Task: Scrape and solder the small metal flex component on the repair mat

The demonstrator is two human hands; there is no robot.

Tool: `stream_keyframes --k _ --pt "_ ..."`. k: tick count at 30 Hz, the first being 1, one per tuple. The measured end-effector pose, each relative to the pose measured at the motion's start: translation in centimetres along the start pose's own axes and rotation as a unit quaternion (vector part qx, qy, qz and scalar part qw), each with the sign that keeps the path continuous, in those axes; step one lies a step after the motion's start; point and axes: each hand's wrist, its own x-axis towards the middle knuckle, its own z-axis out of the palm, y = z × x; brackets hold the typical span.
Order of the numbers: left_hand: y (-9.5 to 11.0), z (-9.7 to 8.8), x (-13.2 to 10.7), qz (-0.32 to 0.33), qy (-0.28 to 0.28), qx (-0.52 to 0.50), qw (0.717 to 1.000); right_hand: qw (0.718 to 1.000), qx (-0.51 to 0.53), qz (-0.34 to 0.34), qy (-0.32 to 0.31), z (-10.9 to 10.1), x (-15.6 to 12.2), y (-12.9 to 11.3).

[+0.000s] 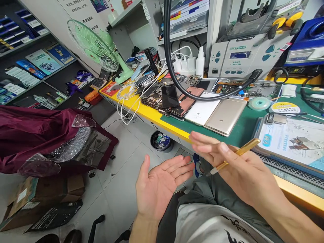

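While the left hand [159, 185] spreads open, empty, the right hand [235, 165] grips a slim gold tool [243, 151] (glossy, tapered).

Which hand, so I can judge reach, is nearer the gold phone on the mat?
Right. The right hand sits just below the gold phone, not touching it; the left hand is farther down and left.

Printed in small capitals, “QUICK” and “ESD” on the grey rework station [234, 62]; moulded on the white smartphone back [202, 109], “mi”.
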Motion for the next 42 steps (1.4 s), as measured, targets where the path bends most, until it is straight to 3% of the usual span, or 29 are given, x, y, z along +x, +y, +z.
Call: stream_keyframes --k 3,6,11,16,25,31,36,42 --pt "0.0 0.2 0.2 -0.002 0.002 -0.006 1.000 0.998 0.030 0.046 -0.032 0.1 -0.7 -0.5" --pt "-0.2 0.4 0.2 0.016 0.000 0.022 1.000 0.996 -0.011 0.079 -0.051 0.4 -1.7 -0.4" --pt "-1.1 0.8 -0.3 0.104 0.041 0.174 0.978 0.994 -0.060 0.093 0.027 0.4 -2.9 -0.3" --pt "-1.5 0.6 -0.6 0.123 0.041 0.206 0.970 0.986 -0.072 0.123 0.088 0.1 -3.1 -0.7" --pt "-1.4 1.5 -0.6 0.134 0.022 0.141 0.981 0.984 -0.050 0.138 0.102 -0.6 -3.2 0.0" --pt "-0.9 1.7 -0.2 0.095 0.014 0.040 0.995 0.979 -0.069 0.143 0.132 -0.6 -3.5 0.3" --pt "-0.6 1.6 0.3 0.065 0.006 -0.035 0.997 0.982 -0.093 0.133 0.097 -1.1 -3.4 0.7" --pt "-0.7 1.5 0.5 0.039 -0.011 -0.082 0.996 0.976 -0.087 0.140 0.140 -0.4 -3.6 0.2"
